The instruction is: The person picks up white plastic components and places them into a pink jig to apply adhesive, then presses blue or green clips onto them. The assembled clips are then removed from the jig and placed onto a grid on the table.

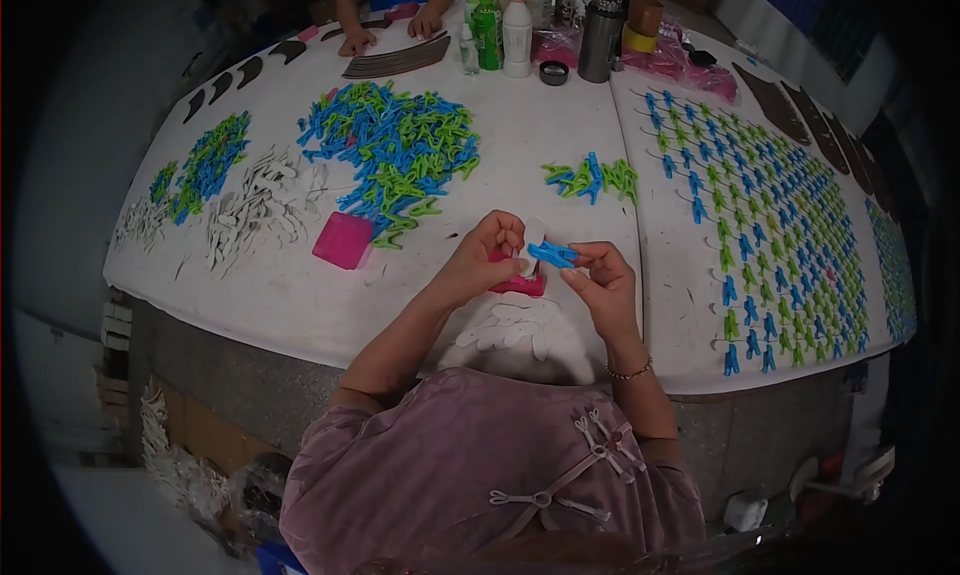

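Between the thumb and fingers of my left hand (476,263) is a flat white piece (535,232), standing upright. My right hand (608,285) pinches a blue plastic clip (552,254), whose jaws overlap the white piece in this view. Just below my fingers lies a pink block (522,286), partly covered by the left hand. More flat white pieces (508,327) are spread on the table close to my body. A small group of green and blue clips (592,179) lies beyond my hands.
A big heap of blue and green clips (395,145) and a pink block (342,241) lie to the left. Rows of clips on white pieces (775,225) cover the right side. Bottles (517,35) stand at the back, near another person's hands (425,23).
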Demonstrator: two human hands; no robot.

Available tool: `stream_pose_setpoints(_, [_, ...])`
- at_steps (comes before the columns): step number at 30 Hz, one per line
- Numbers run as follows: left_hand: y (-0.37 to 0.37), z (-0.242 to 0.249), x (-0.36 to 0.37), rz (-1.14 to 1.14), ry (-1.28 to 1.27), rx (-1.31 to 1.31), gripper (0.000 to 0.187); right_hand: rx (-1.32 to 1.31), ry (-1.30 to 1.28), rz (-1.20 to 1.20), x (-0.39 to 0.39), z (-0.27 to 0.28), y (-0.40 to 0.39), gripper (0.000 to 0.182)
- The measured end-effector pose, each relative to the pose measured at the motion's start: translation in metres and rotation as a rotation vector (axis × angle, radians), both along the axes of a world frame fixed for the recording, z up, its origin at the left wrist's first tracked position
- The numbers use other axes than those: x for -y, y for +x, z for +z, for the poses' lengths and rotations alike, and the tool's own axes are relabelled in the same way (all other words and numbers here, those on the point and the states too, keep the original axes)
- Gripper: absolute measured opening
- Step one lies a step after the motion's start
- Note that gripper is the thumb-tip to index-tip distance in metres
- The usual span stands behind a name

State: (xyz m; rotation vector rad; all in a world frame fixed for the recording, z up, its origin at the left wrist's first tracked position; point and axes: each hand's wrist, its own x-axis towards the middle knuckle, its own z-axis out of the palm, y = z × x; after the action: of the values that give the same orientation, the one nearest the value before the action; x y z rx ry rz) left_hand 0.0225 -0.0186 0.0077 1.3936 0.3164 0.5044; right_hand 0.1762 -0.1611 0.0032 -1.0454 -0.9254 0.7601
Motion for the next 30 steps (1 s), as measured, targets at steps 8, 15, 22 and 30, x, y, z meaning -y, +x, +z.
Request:
stream_pose_setpoints(8, [0.006,-0.006,-0.005,0.124,0.142,-0.016,0.038,-0.040,-0.108,-0.158,-0.009,-0.020,0.025,0.014])
stream_pose_setpoints(15, [-0.024,-0.064,-0.061,0.490,0.056,-0.014,0.025,-0.522,-0.254,-0.521,-0.027,-0.028,0.115,0.015])
stream_pose_setpoints(22, [-0.035,-0.098,-0.067,0.727,0.015,0.041,0.017,-0.749,-0.225,-0.706,-0.049,-0.048,0.177,0.014])
stream_pose_setpoints(30, [-0.032,-0.094,-0.062,0.713,0.023,0.055,0.014,-0.886,-0.192,-0.831,-0.060,-0.052,0.190,0.014])
